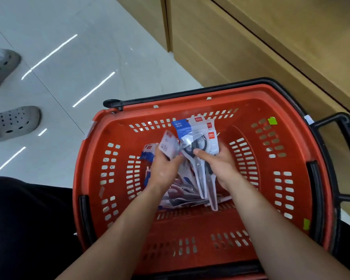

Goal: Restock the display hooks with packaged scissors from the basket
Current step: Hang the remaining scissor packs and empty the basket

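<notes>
Fingers of left hand (164,168) pinch one scissors pack (168,144); right hand (220,162) grips a bundle (198,138) in the basket (190,225).

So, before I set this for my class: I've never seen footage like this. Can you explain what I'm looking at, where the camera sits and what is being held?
There is no machine here. A person wears one camera on the head, and it looks down along their own bare arms. Both arms reach into a red basket, with a pale tiled floor to its left and a wooden cabinet beyond it. The left hand grips a single pack that shows its white back. The right hand pinches a bundle of scissor packs, thumb on top. More loose packs lie on the basket's bottom. Someone's grey shoes stand at the left. The display hooks are not in view.
</notes>
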Demonstrator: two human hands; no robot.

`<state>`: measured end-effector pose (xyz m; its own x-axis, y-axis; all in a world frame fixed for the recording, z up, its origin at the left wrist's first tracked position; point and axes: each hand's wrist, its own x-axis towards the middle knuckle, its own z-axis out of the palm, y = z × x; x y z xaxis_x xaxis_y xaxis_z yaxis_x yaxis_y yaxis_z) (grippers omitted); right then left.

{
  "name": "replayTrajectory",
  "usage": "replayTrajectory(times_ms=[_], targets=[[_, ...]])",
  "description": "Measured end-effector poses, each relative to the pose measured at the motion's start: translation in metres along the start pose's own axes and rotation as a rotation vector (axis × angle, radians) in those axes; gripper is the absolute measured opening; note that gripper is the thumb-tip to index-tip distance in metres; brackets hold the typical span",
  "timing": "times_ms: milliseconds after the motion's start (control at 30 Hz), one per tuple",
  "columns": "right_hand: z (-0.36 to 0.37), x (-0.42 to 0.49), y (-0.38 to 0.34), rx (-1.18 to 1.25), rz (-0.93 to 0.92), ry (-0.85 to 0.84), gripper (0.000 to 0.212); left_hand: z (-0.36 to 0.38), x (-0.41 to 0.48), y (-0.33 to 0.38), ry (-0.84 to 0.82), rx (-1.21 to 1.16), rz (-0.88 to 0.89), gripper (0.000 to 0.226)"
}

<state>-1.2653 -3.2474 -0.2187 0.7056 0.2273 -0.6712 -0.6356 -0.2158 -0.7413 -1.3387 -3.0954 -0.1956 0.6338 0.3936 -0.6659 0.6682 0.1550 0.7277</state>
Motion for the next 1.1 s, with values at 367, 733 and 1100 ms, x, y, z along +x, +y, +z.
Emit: replayTrajectory(times_ms=[367,733,1100], targets=[[0.007,-0.005,-0.004,0.124,0.02,-0.102,0.032,-0.017,0.007,0.008,-0.1,0.054,0.108,0.024],[0.011,-0.01,-0.009,0.278,0.125,-0.24,0.045,-0.001,0.005,0.012,0.041,-0.329,-0.019,0.022],[0.034,-0.016,-0.01,0.202,-0.081,-0.11,0.018,0.019,-0.003,0.009,-0.031,-0.33,-0.015,0.042]])
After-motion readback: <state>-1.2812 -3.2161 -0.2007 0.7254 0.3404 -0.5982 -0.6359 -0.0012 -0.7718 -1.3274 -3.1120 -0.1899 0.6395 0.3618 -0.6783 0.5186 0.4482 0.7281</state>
